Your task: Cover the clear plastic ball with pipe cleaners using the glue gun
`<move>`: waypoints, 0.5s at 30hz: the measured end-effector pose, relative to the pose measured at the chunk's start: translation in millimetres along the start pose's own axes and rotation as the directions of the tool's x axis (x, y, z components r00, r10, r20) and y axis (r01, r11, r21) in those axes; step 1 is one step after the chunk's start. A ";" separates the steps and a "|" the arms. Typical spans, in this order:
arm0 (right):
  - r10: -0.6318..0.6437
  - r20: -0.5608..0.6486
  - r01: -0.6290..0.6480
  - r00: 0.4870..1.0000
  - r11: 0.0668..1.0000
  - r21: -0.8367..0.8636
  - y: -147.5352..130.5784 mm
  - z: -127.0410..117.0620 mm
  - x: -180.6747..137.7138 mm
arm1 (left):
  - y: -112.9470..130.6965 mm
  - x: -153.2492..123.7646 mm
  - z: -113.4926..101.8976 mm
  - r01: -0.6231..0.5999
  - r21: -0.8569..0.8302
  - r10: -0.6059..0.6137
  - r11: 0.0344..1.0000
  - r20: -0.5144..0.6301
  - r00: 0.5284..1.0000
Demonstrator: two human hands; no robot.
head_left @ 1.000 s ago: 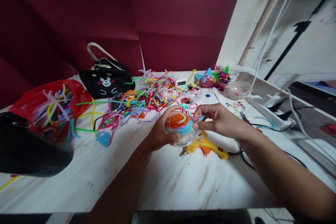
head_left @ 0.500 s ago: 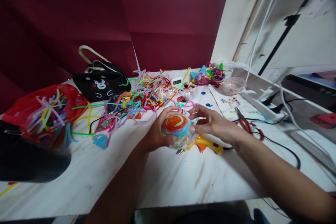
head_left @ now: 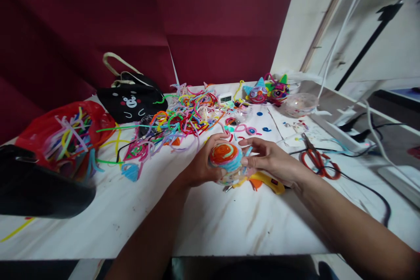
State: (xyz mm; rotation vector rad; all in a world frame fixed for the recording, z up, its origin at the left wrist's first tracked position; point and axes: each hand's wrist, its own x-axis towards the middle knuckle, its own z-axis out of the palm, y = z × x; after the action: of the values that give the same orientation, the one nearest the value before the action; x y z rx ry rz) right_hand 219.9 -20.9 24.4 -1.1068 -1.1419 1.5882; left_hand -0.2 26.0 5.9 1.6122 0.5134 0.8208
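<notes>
My left hand (head_left: 205, 164) is wrapped around the left side of a clear ball (head_left: 226, 157), whose top is covered with coiled orange, pink and light blue pipe cleaner. At the ball's right side, my right hand (head_left: 267, 159) pinches a light blue pipe cleaner (head_left: 248, 150) between thumb and fingers. The strand's far end is hard to make out. Just below the right hand a yellow glue gun (head_left: 271, 182) lies on the table, its metal nozzle pointing left under the ball. An orange piece (head_left: 256, 184) lies beside it.
A heap of pipe cleaners (head_left: 187, 116) spreads behind my hands. To the left are a red bag (head_left: 101, 118), a black container (head_left: 49, 192) and a black tote (head_left: 131, 111). Red-handled pliers (head_left: 316, 162), cables and a clear bowl (head_left: 302, 104) are on the right. Two finished-looking figures (head_left: 257, 93) stand behind.
The camera view has shifted slightly, so the scene sits a little further right. Both hands keep their hold at the ball; the right fingers have moved only slightly.
</notes>
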 end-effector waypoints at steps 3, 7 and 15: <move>0.051 -0.075 -0.048 0.996 0.998 0.048 0.7 2.3 -1.1 | -1.3 -0.9 -0.2 0.025 0.011 -0.025 1.000 0.008 1.000; 0.098 -0.101 -0.088 0.990 0.991 0.098 1.1 4.3 -2.1 | -4.5 -1.3 -1.7 0.026 0.017 -0.027 1.000 0.026 0.999; 0.111 -0.082 -0.097 0.990 0.983 0.156 5.0 1.8 -1.3 | -7.1 -2.4 -5.9 0.015 0.047 -0.017 0.999 0.051 0.999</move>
State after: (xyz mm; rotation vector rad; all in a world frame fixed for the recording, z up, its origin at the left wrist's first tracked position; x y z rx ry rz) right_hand 217.7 -23.5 20.1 -1.1405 -0.9008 1.6592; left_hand -5.4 29.7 -1.3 1.6654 0.5113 0.7579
